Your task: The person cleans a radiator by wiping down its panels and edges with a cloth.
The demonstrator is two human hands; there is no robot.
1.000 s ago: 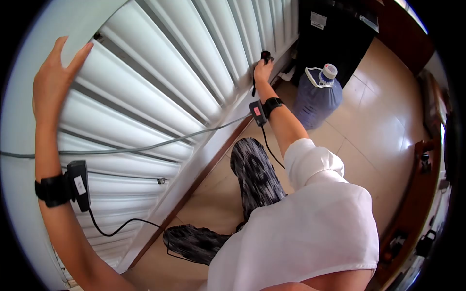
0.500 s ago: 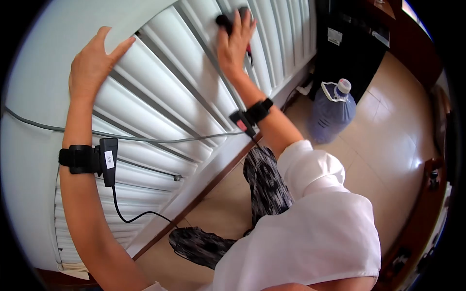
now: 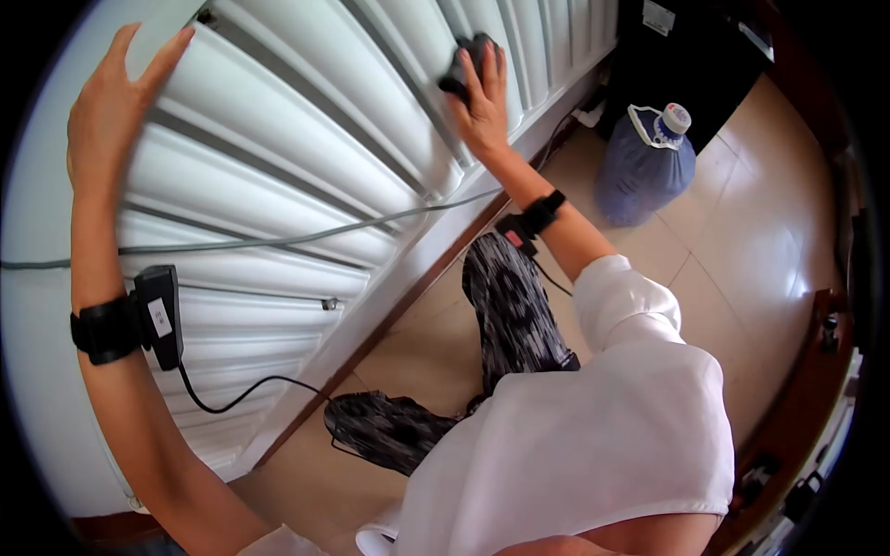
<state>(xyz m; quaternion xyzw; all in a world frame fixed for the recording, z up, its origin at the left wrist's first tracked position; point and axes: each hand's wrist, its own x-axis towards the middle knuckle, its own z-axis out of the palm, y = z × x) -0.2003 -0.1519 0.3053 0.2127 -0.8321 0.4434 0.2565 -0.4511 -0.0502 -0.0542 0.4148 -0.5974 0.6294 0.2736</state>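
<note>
- Against a white ribbed panel, my right hand had its fingers clamped on a dark bundle.
- My left hand stood with fingers spread at the edge.
- A slack grip could have dropped the bundle; a dragging left forearm could have snagged the grey cable.
- Smooth, rounded ribs met the bundle's bunched, matte surface.

Between the left hand and right hand, white slats offer passage; lower, 1 grey cable (behind the left forearm) crosses them.
</note>
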